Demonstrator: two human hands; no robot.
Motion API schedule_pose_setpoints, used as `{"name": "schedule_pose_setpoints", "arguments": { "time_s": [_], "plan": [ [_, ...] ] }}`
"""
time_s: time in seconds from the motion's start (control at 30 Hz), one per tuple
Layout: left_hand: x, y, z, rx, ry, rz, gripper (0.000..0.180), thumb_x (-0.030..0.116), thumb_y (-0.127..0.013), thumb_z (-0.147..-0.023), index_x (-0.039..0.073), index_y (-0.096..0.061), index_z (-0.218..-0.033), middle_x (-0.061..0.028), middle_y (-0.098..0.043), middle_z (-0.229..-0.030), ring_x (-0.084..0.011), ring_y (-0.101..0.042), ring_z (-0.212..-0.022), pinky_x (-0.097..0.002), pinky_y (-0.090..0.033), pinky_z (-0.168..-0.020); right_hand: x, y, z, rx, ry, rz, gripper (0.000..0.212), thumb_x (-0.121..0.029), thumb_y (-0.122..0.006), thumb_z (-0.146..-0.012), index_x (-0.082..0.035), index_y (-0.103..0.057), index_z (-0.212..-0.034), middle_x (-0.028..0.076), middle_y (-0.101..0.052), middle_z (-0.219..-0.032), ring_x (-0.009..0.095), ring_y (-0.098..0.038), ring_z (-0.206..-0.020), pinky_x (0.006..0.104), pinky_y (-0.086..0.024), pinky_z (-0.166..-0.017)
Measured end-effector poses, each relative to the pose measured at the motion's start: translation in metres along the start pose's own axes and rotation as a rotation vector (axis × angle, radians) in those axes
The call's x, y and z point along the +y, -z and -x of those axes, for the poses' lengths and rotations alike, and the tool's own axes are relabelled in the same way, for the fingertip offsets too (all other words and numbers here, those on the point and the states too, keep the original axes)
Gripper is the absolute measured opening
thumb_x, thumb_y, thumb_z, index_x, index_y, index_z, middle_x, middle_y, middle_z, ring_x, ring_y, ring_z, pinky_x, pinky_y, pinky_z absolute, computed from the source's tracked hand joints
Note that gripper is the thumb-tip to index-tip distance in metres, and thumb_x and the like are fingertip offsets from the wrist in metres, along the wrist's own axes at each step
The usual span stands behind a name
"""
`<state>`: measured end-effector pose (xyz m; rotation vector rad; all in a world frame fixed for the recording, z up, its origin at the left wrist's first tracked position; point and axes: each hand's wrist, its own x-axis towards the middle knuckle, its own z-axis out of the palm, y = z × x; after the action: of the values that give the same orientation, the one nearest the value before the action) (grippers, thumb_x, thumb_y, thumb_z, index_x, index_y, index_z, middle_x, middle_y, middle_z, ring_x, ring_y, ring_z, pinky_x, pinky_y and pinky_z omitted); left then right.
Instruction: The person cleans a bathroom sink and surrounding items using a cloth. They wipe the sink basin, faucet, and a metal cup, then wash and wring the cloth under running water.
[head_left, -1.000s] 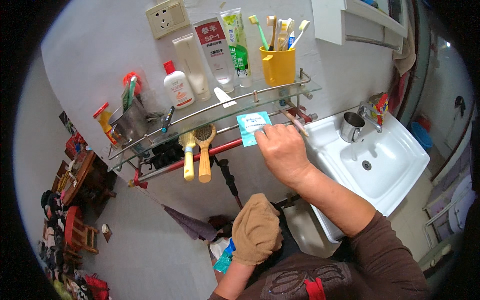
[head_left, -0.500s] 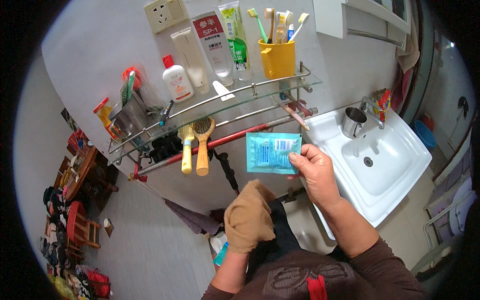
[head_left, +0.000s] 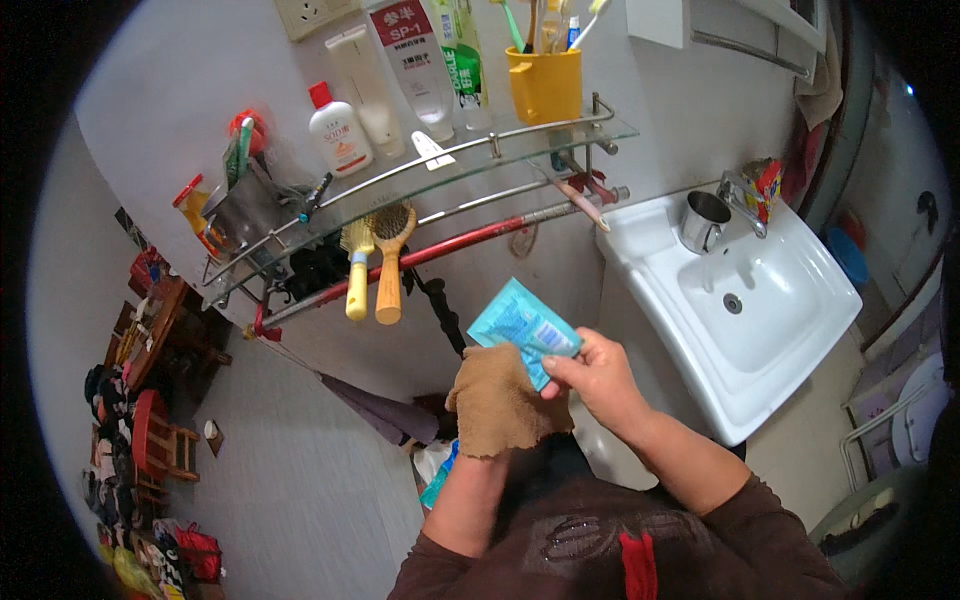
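Note:
A flat blue sachet (head_left: 522,322) is pinched at its lower right corner between the thumb and fingers of my right hand (head_left: 598,378). It tilts in front of me, with printing and a barcode patch on the side I see. A brown cloth (head_left: 495,405) covers my left hand (head_left: 482,475) down to the wrist, so those fingers are hidden. The sachet's lower edge meets the top of the cloth, or overlaps it from my view.
Ahead, a glass shelf (head_left: 470,170) carries tubes, a bottle and a yellow cup (head_left: 545,88) of toothbrushes. Two hairbrushes (head_left: 388,285) hang beneath it. To the right stands a white sink (head_left: 790,310) with a metal mug (head_left: 704,222) beside the tap (head_left: 742,200).
My right hand has lowered the sachet toward the cloth-covered left hand and turned it from level to slanting. The left hand has risen slightly under it, and the view has shifted a little.

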<state>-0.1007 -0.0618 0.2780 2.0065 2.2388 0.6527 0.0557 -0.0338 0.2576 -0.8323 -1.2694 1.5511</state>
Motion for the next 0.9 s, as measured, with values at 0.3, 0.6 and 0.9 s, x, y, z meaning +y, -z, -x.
{"name": "schedule_pose_setpoints", "arguments": {
  "time_s": [0.3,0.6,0.9],
  "plan": [
    [-0.020,0.030,-0.009,0.147,0.159,-0.086,0.052,0.037,-0.089,-0.075,0.001,-0.068,-0.107,-0.0172,-0.074,-0.100,-0.0320,-0.076,-0.098,-0.0418,-0.061,-0.086,-0.012,0.005,0.010,0.018,0.118,0.256,0.010,-0.008,-0.074,-0.096,0.000,-0.070,-0.098,0.004,-0.072,-0.076,0.007,-0.066,-0.070,0.0263,-0.051,-0.063],
    [-0.027,0.042,-0.008,0.190,-0.256,0.367,0.054,0.022,-0.096,-0.060,0.009,-0.073,-0.107,-0.0071,-0.074,-0.101,-0.0266,-0.073,-0.099,-0.0400,-0.059,-0.084,-0.049,0.006,0.007,-0.041,0.321,0.582,0.016,-0.013,-0.073,-0.096,0.002,-0.072,-0.103,0.009,-0.069,-0.076,0.012,-0.063,-0.069,0.0320,-0.051,-0.064],
    [-0.058,0.004,0.011,0.091,-0.060,-0.183,0.032,0.016,-0.077,-0.084,0.008,-0.071,-0.114,-0.0057,-0.070,-0.112,-0.0233,-0.068,-0.108,-0.0361,-0.053,-0.093,-0.062,-0.006,0.001,-0.068,0.309,0.664,0.016,-0.011,-0.074,-0.093,0.004,-0.074,-0.100,0.014,-0.073,-0.082,0.015,-0.066,-0.071,0.0326,-0.052,-0.066]
  ]
}}
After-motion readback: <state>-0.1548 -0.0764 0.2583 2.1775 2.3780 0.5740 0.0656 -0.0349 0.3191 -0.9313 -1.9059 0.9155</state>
